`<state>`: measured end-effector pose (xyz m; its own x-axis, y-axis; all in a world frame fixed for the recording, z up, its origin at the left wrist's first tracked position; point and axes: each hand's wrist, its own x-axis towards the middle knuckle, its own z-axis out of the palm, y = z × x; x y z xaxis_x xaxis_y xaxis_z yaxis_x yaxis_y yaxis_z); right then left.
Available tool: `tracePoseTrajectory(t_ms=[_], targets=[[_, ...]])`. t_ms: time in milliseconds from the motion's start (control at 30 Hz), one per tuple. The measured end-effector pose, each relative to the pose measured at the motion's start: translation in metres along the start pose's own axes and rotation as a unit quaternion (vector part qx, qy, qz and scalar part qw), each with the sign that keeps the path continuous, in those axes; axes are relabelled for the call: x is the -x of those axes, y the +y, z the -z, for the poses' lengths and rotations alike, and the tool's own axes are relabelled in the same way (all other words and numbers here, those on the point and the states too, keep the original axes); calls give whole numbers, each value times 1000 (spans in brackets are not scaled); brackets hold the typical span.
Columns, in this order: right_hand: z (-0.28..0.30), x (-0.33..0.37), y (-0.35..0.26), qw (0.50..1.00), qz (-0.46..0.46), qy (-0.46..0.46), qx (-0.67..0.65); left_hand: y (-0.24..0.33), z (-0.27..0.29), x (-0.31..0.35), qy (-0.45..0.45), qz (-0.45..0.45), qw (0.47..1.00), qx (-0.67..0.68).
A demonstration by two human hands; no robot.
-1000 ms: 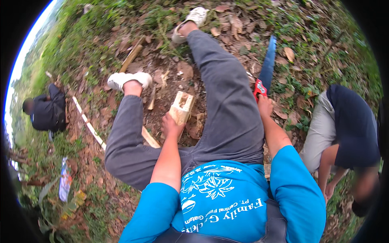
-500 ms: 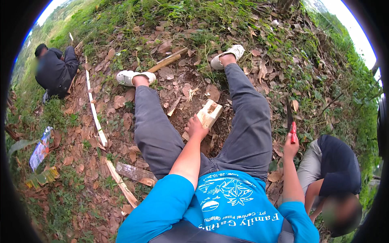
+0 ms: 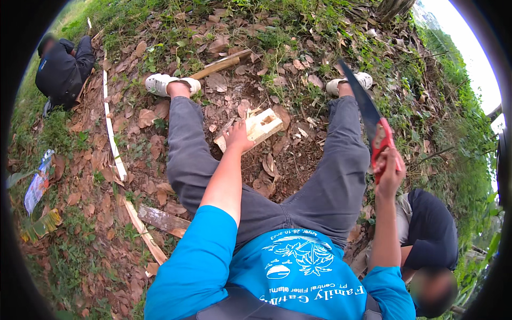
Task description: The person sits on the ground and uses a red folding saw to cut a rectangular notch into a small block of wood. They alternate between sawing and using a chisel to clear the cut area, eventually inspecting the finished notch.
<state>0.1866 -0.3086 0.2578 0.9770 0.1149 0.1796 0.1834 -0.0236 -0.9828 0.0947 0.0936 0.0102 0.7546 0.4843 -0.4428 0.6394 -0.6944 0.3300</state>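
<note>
Between my spread legs, my left hand [image 3: 238, 136] grips the near left side of a pale wooden block [image 3: 264, 127] with a hole cut in its top. The block's underside and my fingertips are partly hidden. On the right, my right hand [image 3: 390, 170] is wrapped round the red handle of a hand saw [image 3: 368, 109]. Its dark blade slants up and to the left, raised near my right shin and shoe, well apart from the block.
A split wooden pole [image 3: 221, 66] lies beyond my left shoe. Long pale strips [image 3: 112, 130] and a bark-covered plank [image 3: 162, 220] rest on leaf-strewn ground at left. One person [image 3: 61, 72] crouches far left; another [image 3: 433, 226] bends close at my right. A plastic bag [image 3: 38, 184] lies left.
The saw has come up and swung inward, its blade now broadside. My left hand and the block have shifted left and turned. My right foot has moved outward to the right.
</note>
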Motion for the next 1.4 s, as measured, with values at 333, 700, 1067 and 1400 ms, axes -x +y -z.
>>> tracePoseTrajectory(t_ms=[333,700,1067,1400], targets=[[-154,65,101,973,-157,-163,44,-16,-20,-22,59,-42,997,-19],[-159,60,76,960,-122,-205,146,1,-2,-8,107,-25,992,-68],[-129,88,49,953,-177,-199,143,1,-4,-8,102,-11,993,-66],[-123,95,46,950,-178,-205,156,-5,-14,-10,134,-27,990,-48]])
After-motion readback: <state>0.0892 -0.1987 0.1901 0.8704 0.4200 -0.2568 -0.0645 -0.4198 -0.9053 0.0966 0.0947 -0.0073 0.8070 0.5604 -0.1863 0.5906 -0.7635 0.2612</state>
